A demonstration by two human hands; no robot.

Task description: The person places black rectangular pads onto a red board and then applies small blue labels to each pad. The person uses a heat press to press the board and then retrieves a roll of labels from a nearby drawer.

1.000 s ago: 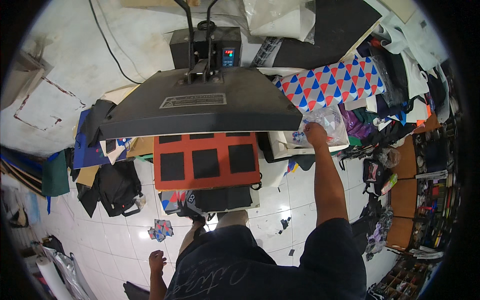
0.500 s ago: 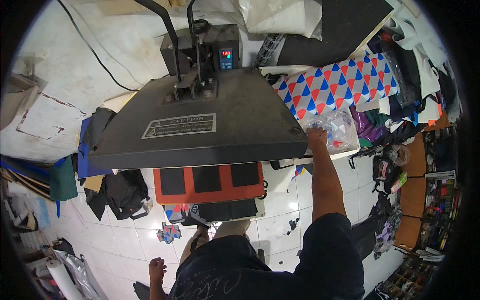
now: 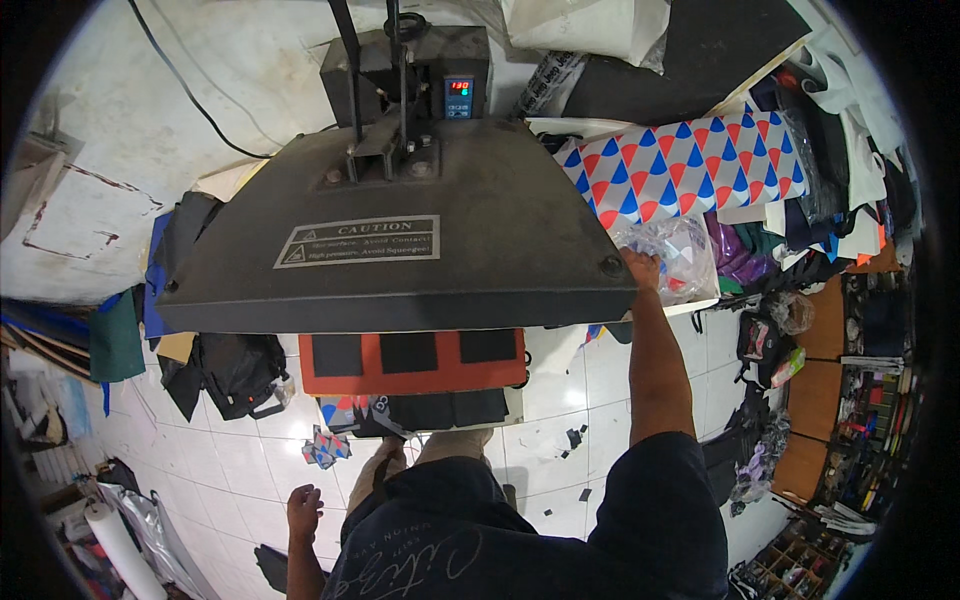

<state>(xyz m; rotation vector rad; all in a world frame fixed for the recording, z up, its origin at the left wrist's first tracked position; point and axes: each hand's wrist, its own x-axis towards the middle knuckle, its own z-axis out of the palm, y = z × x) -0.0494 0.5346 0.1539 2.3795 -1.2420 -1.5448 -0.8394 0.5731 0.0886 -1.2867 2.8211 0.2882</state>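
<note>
A large black heat press fills the middle of the view, its top plate over a red-orange board with dark square pieces on it. My right hand is stretched out to the plate's right corner, against a clear plastic bag in a white tray. Its fingers look closed together, and what they hold, if anything, is hidden. Low on the left, my left hand hangs free beside my leg, fingers loosely bent and apart, with nothing in them.
A patterned red, blue and grey roll lies behind the bag. Dark fabric hangs left of the press. Patterned pieces and dark scraps lie on the tiled floor. Shelves stand far right.
The view has shifted slightly, and the press looks a little larger. My right hand stays by the bag at the plate's corner. My left hand sits slightly higher and further left in view.
</note>
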